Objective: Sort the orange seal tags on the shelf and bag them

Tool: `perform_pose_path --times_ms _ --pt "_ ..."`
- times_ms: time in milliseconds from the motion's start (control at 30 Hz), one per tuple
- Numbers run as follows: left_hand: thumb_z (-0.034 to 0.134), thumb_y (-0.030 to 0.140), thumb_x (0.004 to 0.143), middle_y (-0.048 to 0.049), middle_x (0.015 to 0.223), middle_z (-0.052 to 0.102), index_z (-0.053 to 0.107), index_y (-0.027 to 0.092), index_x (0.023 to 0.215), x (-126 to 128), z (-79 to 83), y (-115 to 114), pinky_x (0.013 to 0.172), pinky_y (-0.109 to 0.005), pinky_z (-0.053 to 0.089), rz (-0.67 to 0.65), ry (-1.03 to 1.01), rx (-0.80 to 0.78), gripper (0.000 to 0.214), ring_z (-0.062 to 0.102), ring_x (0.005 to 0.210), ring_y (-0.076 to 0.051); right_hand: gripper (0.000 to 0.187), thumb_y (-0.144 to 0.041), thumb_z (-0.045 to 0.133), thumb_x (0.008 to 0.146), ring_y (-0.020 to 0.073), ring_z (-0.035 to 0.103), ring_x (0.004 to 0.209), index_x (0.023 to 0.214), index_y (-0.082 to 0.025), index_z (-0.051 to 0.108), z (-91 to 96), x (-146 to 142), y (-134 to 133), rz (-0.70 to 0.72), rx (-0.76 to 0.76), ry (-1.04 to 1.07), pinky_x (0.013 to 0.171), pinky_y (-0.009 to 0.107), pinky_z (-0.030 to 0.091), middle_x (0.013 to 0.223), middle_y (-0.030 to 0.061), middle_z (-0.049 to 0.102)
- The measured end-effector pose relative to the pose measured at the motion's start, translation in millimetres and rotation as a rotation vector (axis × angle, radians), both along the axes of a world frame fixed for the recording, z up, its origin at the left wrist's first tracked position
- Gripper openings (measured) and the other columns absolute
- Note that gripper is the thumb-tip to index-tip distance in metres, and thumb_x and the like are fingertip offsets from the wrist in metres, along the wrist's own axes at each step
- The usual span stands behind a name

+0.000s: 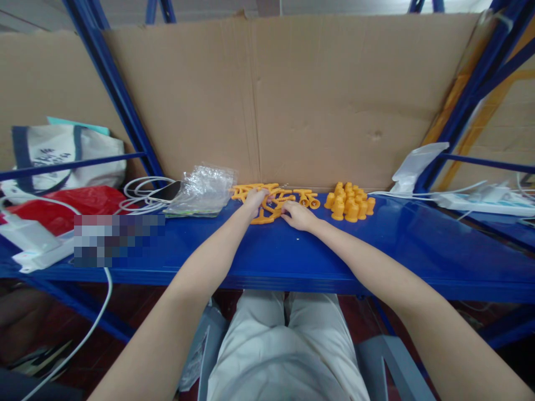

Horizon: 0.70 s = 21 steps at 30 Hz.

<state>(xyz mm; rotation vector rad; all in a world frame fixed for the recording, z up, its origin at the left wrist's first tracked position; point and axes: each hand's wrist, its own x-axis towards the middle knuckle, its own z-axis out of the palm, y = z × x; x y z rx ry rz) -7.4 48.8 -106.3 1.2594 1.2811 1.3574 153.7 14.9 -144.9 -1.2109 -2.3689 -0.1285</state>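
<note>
A heap of orange plastic branched parts (pixel 273 199) lies at the back of the blue shelf (pixel 259 250). My left hand (pixel 256 201) rests on the heap's left side, fingers curled onto the pieces. My right hand (pixel 297 215) touches the heap's right side, fingers bent and pinching at a piece. To the right stands a cluster of several small orange cone-shaped caps (pixel 350 203), untouched. Which single piece each hand grips is too small to make out.
Clear plastic bags (pixel 201 190) lie left of the heap, beside a phone (pixel 167 191) and white cables (pixel 140 196). A red bag (pixel 69 207) and tote bag (pixel 62 153) sit far left. A power strip (pixel 485 201) lies right. Cardboard (pixel 292 100) backs the shelf.
</note>
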Motion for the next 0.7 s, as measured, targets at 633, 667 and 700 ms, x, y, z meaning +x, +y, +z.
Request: perform_pose_path --times_ms 633,667,700 --pt "0.058 0.005 0.079 -0.0136 0.118 0.072 0.068 0.015 0.116 -3 -13.4 -2 0.1 -0.039 0.051 -0.08 1.107 0.266 0.04 0.067 0.113 -0.028 0.04 -0.023 0.039 0.1 0.0303 0.067 0.118 0.122 -0.009 0.071 76.1 29 -36 -0.634 -0.018 -0.24 0.094 0.036 0.053 0.121 0.0215 0.071" --pt "0.059 0.006 0.079 -0.0131 0.118 0.072 0.069 0.015 0.115 -3 -12.9 -2 0.101 -0.039 0.051 -0.1 1.127 0.264 0.039 0.067 0.113 -0.029 0.04 -0.022 0.04 0.1 0.0305 0.067 0.118 0.122 -0.008 0.07 78.6 33 -36 -0.678 -0.022 -0.228 0.094 0.036 0.053 0.122 0.0222 0.071" --pt "0.059 0.007 0.079 -0.0124 0.117 0.072 0.07 0.016 0.114 -3 -12.5 -2 0.102 -0.039 0.05 -0.117 1.144 0.262 0.037 0.067 0.114 -0.029 0.04 -0.022 0.041 0.099 0.0302 0.066 0.118 0.123 -0.008 0.07 80.3 37 -35 -0.72 -0.038 -0.217 0.094 0.036 0.053 0.123 0.0227 0.07"
